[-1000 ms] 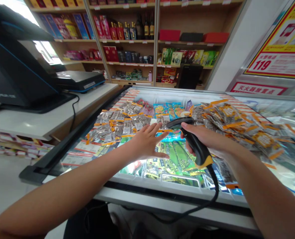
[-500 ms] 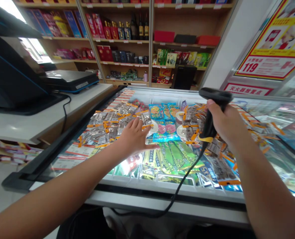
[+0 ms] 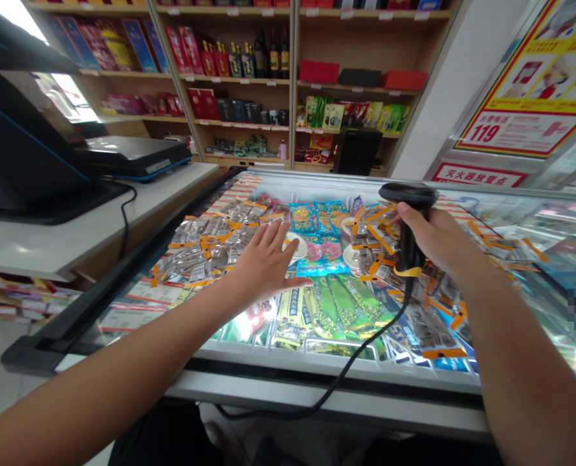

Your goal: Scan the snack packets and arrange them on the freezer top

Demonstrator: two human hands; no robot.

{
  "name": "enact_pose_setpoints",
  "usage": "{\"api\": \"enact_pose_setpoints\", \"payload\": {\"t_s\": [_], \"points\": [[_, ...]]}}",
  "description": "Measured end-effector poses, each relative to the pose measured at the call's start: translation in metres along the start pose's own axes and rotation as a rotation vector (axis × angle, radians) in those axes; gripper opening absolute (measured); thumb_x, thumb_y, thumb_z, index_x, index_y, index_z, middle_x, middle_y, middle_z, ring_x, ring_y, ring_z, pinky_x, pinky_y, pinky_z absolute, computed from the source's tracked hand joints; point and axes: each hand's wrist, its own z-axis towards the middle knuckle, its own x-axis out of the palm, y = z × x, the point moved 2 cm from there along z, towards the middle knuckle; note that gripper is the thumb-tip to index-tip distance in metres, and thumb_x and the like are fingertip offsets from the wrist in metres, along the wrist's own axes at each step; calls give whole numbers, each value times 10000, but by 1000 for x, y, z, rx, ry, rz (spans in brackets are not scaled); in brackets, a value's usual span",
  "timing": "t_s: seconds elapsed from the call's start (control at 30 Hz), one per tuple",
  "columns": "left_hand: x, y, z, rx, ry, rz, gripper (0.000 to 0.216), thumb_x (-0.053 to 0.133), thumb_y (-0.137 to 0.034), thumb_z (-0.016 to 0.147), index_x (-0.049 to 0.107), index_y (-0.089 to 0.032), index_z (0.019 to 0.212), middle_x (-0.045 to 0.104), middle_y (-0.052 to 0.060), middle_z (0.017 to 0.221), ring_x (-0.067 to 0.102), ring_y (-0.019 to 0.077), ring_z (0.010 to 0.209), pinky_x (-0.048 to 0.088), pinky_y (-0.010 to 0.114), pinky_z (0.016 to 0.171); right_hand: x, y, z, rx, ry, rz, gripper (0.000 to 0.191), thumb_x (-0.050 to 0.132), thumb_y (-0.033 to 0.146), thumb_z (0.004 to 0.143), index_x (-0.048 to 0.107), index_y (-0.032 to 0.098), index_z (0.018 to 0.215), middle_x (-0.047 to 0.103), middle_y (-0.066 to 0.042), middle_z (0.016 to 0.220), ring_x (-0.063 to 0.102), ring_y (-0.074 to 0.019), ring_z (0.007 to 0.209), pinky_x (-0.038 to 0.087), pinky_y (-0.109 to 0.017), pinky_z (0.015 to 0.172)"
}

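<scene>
My right hand (image 3: 436, 236) is wrapped round the handle of a black barcode scanner (image 3: 408, 194), held upright above the glass top of a chest freezer (image 3: 249, 370). From the handle's base a black cable (image 3: 351, 359) curves down to the freezer's front edge. My left hand (image 3: 268, 265) lies with fingers spread over the glass, beside a pile of small clear packets with orange ends (image 3: 210, 243). A second pile of such packets (image 3: 373, 236) lies by the scanner. Under the glass are green packs (image 3: 334, 301) and blue packs (image 3: 320, 252).
On the left, a white counter (image 3: 50, 249) carries a dark machine (image 3: 21, 149) and a flat scale (image 3: 132, 152). Behind the freezer stand wooden shelves (image 3: 249, 81) with bottles and boxes. A black upright panel (image 3: 357, 150) stands before them.
My right hand has brought the scanner slightly left and lower, turning it more upright. The fingers of my left hand have stretched out a little further over the glass. The packets look much the same.
</scene>
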Motion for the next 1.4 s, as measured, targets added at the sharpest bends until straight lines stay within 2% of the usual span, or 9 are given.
{"api": "enact_pose_setpoints", "payload": {"t_s": [0.2,0.4,0.5,0.6,0.8,1.03,1.2,1.3,1.4], "points": [[-18,-29,3,295,-22,-264,725,448,-603,998,274,-214,1585,274,181,1655,289,338,1511,306,519,1204,33,39,-20,-30,70,548,487,591,707,859,641,227,924,729,-103,970,712,-271,975,582,-381,847],[-10,-45,-2,419,89,-389,614,533,-431,981,384,-198,1529,421,154,1545,367,305,1454,333,466,1203,36,51,-27,70,62,542,476,545,718,863,602,247,899,715,-93,820,734,-267,877,598,-356,707],[-11,-41,-3,353,53,-366,640,542,-324,926,374,-186,1528,343,182,1579,311,332,1478,355,489,1177,35,47,-27,110,87,517,449,546,690,875,625,254,950,723,-109,827,733,-279,858,589,-359,671],[-17,-35,-6,180,55,-231,783,610,-465,866,352,-169,1544,432,229,1465,423,421,1364,410,582,1078,36,43,-26,129,104,501,450,544,678,891,659,260,1013,728,-110,811,738,-293,854,579,-361,652],[-35,-28,-6,20,291,-214,516,524,-403,911,531,-122,1344,652,155,1115,671,286,887,529,395,729,43,32,-23,77,88,547,512,590,731,849,672,241,974,737,-84,842,739,-272,806,597,-353,633],[-49,-5,5,-32,117,-529,372,536,-261,903,589,-185,1264,708,45,909,630,148,711,482,297,685,44,37,-28,66,125,551,534,589,745,842,643,227,960,703,-60,743,700,-229,653,555,-315,502],[-41,2,3,-120,53,-497,435,556,-367,950,498,-146,1320,683,127,1129,668,187,834,519,312,711,45,48,-37,185,290,556,499,525,720,892,582,225,913,637,-37,626,585,-174,469,461,-281,392],[-44,-4,-2,45,100,-257,348,537,-344,963,581,-136,1239,592,182,1308,647,272,1053,527,386,851,48,48,-38,236,355,521,476,512,699,915,569,226,907,630,-46,610,569,-175,461,442,-277,375],[-47,-7,-7,275,271,-321,283,558,-318,958,627,-196,1204,614,111,1285,651,225,1046,524,346,902,50,48,-40,269,385,476,442,507,654,940,566,220,885,613,-47,587,545,-169,443,435,-277,374]]}}
